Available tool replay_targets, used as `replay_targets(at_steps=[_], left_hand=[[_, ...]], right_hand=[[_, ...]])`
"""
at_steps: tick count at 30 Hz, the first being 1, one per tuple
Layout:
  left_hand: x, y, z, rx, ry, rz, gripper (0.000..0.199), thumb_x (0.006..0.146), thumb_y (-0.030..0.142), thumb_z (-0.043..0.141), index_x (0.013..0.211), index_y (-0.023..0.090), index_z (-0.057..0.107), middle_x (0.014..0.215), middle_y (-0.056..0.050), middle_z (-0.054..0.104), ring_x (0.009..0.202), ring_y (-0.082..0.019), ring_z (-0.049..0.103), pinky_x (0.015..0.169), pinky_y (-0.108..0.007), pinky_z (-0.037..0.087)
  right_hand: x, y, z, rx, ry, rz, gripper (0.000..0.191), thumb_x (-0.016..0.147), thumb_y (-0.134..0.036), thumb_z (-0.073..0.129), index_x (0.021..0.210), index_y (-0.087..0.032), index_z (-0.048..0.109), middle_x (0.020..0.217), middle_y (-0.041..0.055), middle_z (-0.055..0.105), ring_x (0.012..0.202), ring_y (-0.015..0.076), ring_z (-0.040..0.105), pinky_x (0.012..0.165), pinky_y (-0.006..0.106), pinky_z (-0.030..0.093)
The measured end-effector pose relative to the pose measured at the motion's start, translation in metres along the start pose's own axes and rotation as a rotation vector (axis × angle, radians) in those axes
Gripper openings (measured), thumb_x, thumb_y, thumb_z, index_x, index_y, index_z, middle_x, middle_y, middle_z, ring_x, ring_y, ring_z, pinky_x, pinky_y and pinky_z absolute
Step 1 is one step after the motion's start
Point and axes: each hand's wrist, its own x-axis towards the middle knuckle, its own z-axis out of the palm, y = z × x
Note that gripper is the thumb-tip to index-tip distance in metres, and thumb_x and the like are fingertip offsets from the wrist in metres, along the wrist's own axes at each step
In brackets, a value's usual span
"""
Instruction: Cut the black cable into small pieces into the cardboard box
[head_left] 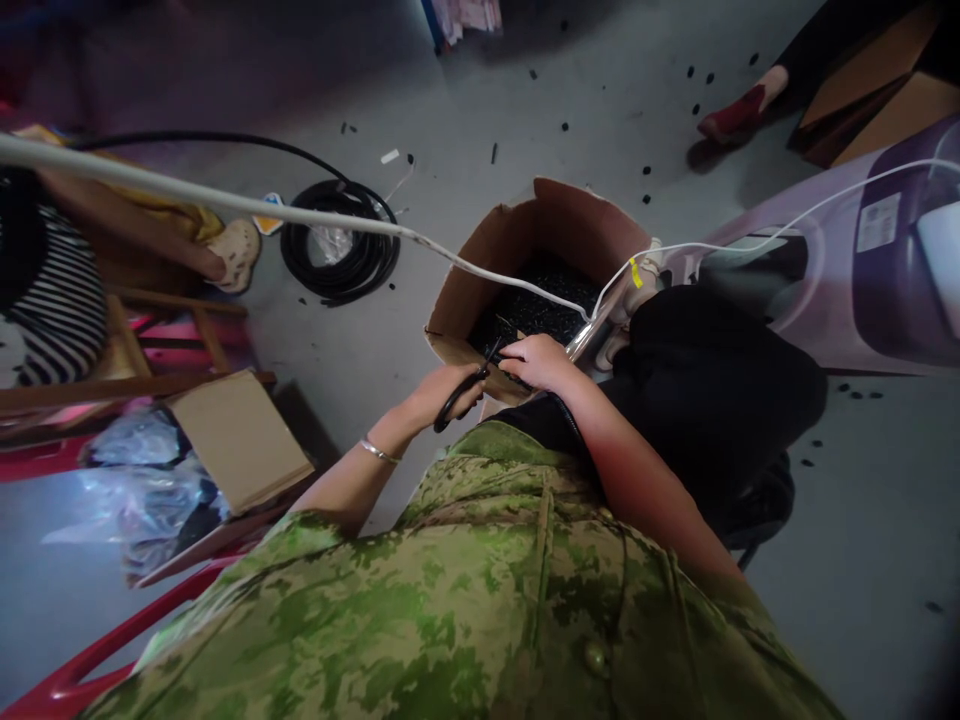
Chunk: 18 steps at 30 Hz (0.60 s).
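My left hand (pixel 447 390) is wrapped around the black handles of a pair of scissors (pixel 453 402). Their tip points up and right, close to the fingers of my right hand (pixel 538 362). Those fingers are closed on a black tube (pixel 567 412), which runs back beneath my right forearm; its end at the fingertips is hard to make out. Just beyond both hands stands an open cardboard box (pixel 469 262), with many small black pieces (pixel 534 298) heaped inside.
A white cable (pixel 315 216) stretches across in front. Coiled black tubing (pixel 300 265) lies on the floor, left. A purple-and-white plastic appliance (pixel 832 250) stands right. A seated person's foot (pixel 235 254) is at left; another person's red shoe (pixel 735 115) is upper right. Black bits litter the floor.
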Motion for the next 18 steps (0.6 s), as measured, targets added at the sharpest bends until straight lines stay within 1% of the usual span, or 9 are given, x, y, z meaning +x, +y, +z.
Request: replay_targets(at_steps=[4, 7, 12, 15, 18], left_hand=[[0.004, 0.001, 0.008, 0.054, 0.049, -0.06, 0.027, 0.09, 0.032, 0.044, 0.076, 0.018, 0.062, 0.064, -0.002, 0.07, 0.06, -0.014, 0.064, 0.06, -0.021, 0.044], [0.006, 0.0, 0.01, 0.056, 0.028, -0.073, 0.031, 0.09, 0.033, 0.044, 0.069, 0.018, 0.061, 0.059, -0.002, 0.069, 0.055, -0.013, 0.063, 0.059, -0.021, 0.045], [0.007, 0.001, 0.012, 0.046, 0.008, -0.066, 0.03, 0.091, 0.032, 0.044, 0.07, 0.018, 0.06, 0.056, -0.002, 0.068, 0.05, -0.014, 0.062, 0.059, -0.022, 0.045], [0.01, 0.004, 0.019, 0.089, 0.031, -0.113, 0.028, 0.09, 0.032, 0.045, 0.072, 0.018, 0.061, 0.056, -0.003, 0.067, 0.05, -0.015, 0.062, 0.059, -0.024, 0.046], [0.012, 0.006, 0.027, 0.099, 0.067, -0.164, 0.028, 0.09, 0.033, 0.044, 0.075, 0.018, 0.061, 0.058, -0.004, 0.068, 0.055, -0.018, 0.065, 0.063, -0.026, 0.048]], right_hand=[[-0.001, 0.0, -0.002, -0.005, 0.007, 0.015, 0.026, 0.092, -0.035, 0.052, 0.093, -0.025, 0.076, 0.093, 0.0006, 0.074, 0.08, 0.0143, 0.061, 0.059, 0.025, 0.028], [-0.002, -0.001, -0.005, -0.027, -0.001, 0.037, 0.026, 0.093, -0.035, 0.052, 0.094, -0.025, 0.076, 0.095, 0.0011, 0.074, 0.082, 0.015, 0.062, 0.06, 0.025, 0.029], [-0.001, -0.003, -0.005, -0.088, -0.033, 0.086, 0.028, 0.094, -0.038, 0.05, 0.1, -0.027, 0.075, 0.101, 0.0021, 0.074, 0.09, 0.0171, 0.064, 0.063, 0.025, 0.034], [0.0, -0.003, -0.005, -0.119, -0.058, 0.127, 0.028, 0.093, -0.038, 0.05, 0.099, -0.027, 0.075, 0.105, 0.0032, 0.074, 0.093, 0.0183, 0.065, 0.064, 0.026, 0.036], [0.0, -0.003, -0.004, -0.111, -0.044, 0.17, 0.028, 0.093, -0.038, 0.05, 0.098, -0.027, 0.076, 0.106, 0.0036, 0.074, 0.095, 0.0188, 0.065, 0.065, 0.026, 0.038]])
